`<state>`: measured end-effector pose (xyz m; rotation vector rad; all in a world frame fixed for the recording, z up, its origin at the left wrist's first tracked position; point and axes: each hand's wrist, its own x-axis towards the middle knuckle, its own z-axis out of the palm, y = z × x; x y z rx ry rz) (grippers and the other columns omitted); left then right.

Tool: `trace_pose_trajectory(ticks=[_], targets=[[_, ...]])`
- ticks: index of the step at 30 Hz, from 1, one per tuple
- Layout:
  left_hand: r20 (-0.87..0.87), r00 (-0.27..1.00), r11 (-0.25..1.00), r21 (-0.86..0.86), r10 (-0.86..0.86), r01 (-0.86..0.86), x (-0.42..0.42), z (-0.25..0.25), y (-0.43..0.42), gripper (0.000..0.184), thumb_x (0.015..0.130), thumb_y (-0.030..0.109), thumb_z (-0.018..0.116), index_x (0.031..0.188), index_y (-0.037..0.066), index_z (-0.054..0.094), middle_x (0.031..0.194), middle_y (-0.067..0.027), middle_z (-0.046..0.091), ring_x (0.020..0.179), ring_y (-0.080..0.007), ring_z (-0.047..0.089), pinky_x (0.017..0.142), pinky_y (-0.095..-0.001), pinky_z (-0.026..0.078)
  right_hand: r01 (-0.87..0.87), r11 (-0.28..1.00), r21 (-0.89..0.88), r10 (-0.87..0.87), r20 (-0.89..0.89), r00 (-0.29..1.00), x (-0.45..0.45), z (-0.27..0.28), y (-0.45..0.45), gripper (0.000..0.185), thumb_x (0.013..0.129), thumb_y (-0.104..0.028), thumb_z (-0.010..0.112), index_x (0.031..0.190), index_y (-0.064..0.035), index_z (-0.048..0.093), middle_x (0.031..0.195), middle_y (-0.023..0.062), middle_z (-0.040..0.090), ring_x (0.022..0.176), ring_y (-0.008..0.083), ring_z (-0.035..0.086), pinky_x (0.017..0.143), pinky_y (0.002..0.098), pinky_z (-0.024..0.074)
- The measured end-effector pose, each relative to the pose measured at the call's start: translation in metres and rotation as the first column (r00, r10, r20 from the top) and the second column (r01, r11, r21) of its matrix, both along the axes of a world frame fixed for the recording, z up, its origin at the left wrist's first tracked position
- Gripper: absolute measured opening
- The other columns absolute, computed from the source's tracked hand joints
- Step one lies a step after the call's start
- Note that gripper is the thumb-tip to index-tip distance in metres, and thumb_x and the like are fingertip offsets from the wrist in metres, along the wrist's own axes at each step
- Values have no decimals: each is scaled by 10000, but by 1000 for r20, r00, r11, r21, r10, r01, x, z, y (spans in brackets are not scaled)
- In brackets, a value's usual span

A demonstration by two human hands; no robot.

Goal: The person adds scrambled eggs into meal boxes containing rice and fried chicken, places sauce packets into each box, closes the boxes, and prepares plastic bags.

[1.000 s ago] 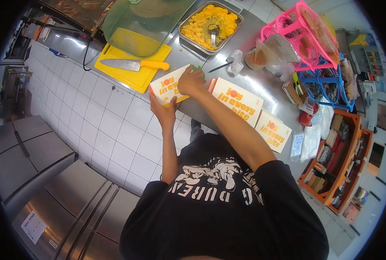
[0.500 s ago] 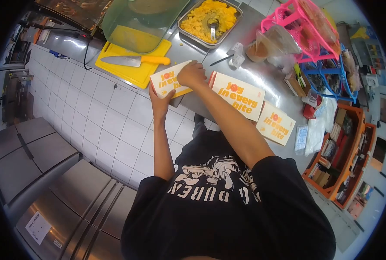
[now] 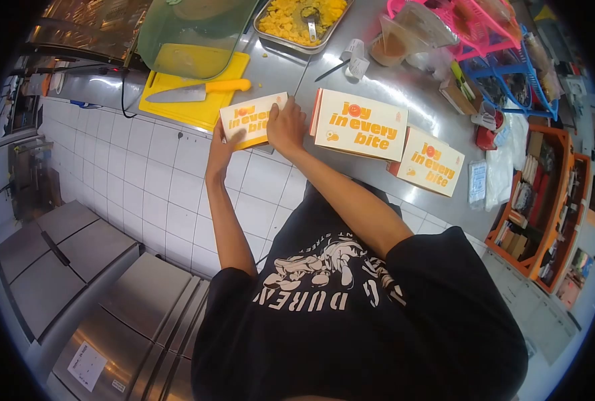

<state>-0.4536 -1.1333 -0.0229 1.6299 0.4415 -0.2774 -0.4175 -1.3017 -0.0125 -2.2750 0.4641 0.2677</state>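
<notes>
A small white box with orange lettering (image 3: 252,115) is between my two hands at the counter's front edge. My left hand (image 3: 222,146) grips its near left corner, thumb on the printed top. On its right end is my right hand (image 3: 287,125), fingers wrapped round the edge. A larger printed box (image 3: 361,123) lies on the counter just right of my right hand, with a smaller printed box (image 3: 430,162) beyond it. Left of the held box, a knife with a yellow handle (image 3: 227,85) rests on a yellow cutting board (image 3: 152,110).
A metal tray (image 3: 321,45) of yellow food with a scoop stands at the back, beside a green translucent tub (image 3: 190,37). To the right are a plastic jug (image 3: 391,47), a pink basket (image 3: 488,40), a blue basket (image 3: 511,79) and an orange crate (image 3: 535,194).
The view has shifted, so the counter items sit higher. My right hand has moved from over the box's top to its right edge, and more lettering shows.
</notes>
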Motion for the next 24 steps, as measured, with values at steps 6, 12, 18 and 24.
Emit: trace_pose_trajectory(ticks=[6, 12, 18, 24], targets=[[-98, 991, 985, 153, 92, -76, 14, 21, -15, 708, 927, 332, 661, 1434, -62, 365, 1327, -214, 540, 1206, -229, 536, 1042, -300, 397, 111, 951, 288, -163, 165, 973, -16, -23, -13, 522, 966, -296, 527, 1363, 31, 441, 1294, 226, 495, 1204, 391, 500, 1020, 462, 405], [-235, 970, 969, 248, 66, -6, 26, 42, 13, 758, 877, 506, 643, 1388, -22, 456, 1265, -185, 577, 1203, -253, 508, 1054, -398, 341, 106, 950, 293, -153, 143, 978, -23, 16, -14, 611, 927, -314, 583, 1369, 66, 398, 1302, 238, 473, 1218, 382, 478, 1046, 441, 386], [-309, 951, 982, 179, 2, 56, 32, 45, 21, 703, 875, 549, 606, 1344, 32, 524, 1201, -139, 605, 1154, -240, 511, 1039, -437, 331, 136, 962, 238, -141, 0, 990, -18, 13, -14, 667, 916, -386, 571, 1314, 124, 407, 1279, 296, 495, 1218, 405, 484, 1047, 447, 384], [-326, 945, 983, 161, -27, 84, 30, 46, 26, 695, 895, 546, 593, 1367, 42, 509, 1254, -130, 581, 1195, -236, 499, 1030, -452, 362, 150, 959, 239, -135, -79, 988, -12, 11, -17, 574, 933, -378, 535, 1220, 113, 456, 1191, 322, 561, 1140, 432, 553, 986, 481, 436]])
